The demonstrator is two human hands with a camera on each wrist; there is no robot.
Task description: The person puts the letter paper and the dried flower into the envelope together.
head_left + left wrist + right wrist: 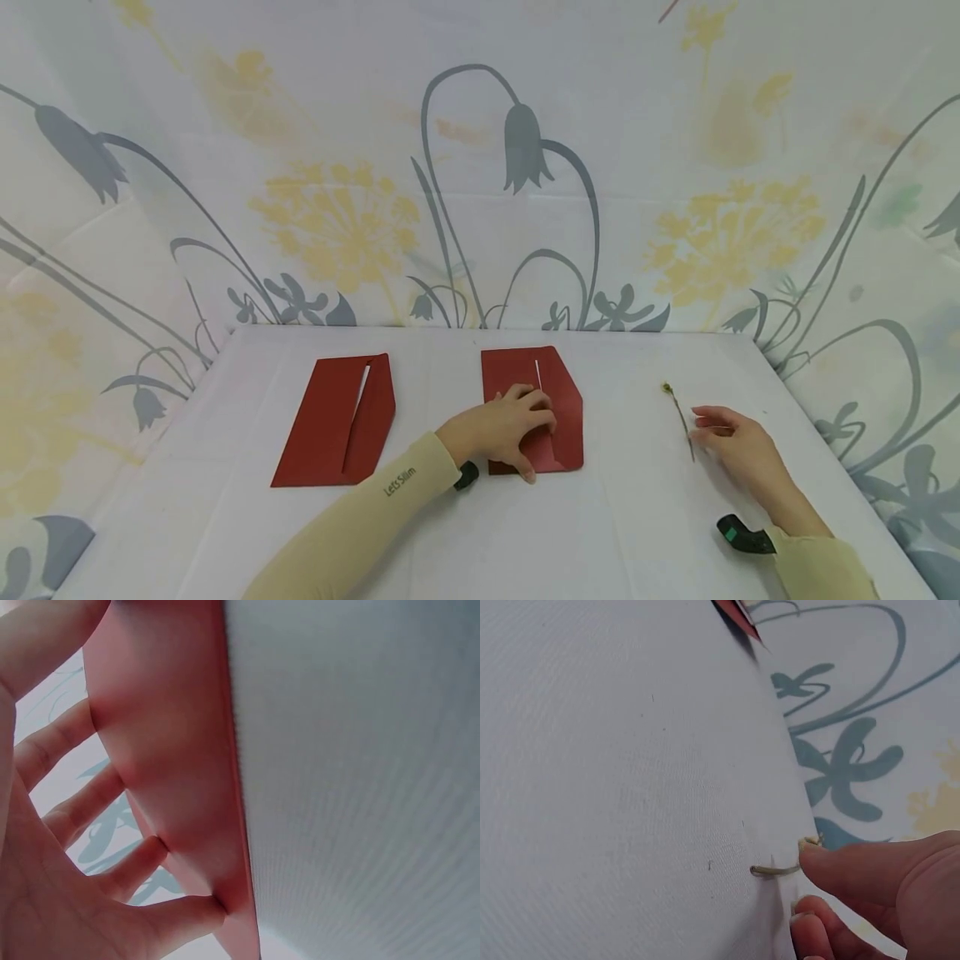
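A red envelope (566,417) lies on the white cloth in the head view, with a slit running along its flap side. My left hand (513,425) rests on it; in the left wrist view the spread fingertips touch its red surface (161,727). To the right lies a thin dried flower (677,408), a small yellowish head on a long stem. Beside the stem is my right hand (738,450), fingers bent. The right wrist view shows its thumb tip over part of the stem (772,871); whether the fingers pinch it is unclear.
Another red envelope (322,425) lies on the left of the table, its slit showing. Black wrist devices (742,535) sit at both sleeves. Behind the table hangs a flower-printed cloth (480,208), which also rises at both sides.
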